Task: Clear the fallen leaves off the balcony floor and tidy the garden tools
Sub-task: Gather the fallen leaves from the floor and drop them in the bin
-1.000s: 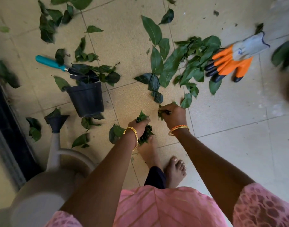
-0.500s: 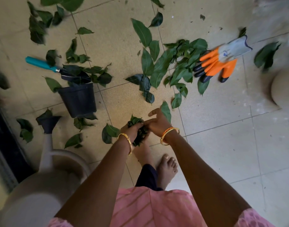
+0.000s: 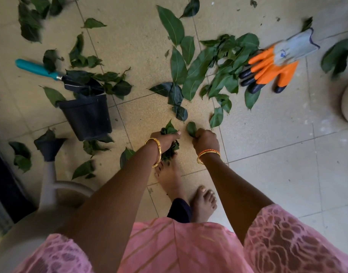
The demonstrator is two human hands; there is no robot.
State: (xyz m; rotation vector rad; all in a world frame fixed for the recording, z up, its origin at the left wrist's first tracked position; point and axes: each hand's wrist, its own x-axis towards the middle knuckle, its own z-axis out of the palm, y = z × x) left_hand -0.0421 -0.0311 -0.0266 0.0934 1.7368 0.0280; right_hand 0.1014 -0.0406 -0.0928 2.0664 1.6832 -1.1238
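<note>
Green leaves (image 3: 196, 69) lie scattered over the tiled balcony floor (image 3: 277, 154), thickest in a loose heap in the middle far part of the scene, with more strewn to the far left and a few near the left edge. The left hand (image 3: 165, 139) is curled tight round a bunch of gathered leaves (image 3: 170, 149), which stick out above and below the fist. Just right of it, apart by a small gap, the right hand (image 3: 205, 140) pinches a single leaf (image 3: 191, 129) between curled fingers (both wrists wear gold bangles). To the right of the heap, touching its edge, lies a pair of gardening gloves (image 3: 271, 66), orange with black fingertips and grey cuffs; a small blue mark shows on a cuff, too blurred to read. On the left a black plastic pot (image 3: 88, 117) stands on the floor, and a hand trowel (image 3: 50, 72) with a teal handle lies just beyond it, its dark blade partly covered by leaves. Nearer, at the left, a pale watering can (image 3: 47, 186) stands with its dark spout head pointing towards the pot. Bare feet and a pink patterned garment fill the near edge below the hands.
</note>
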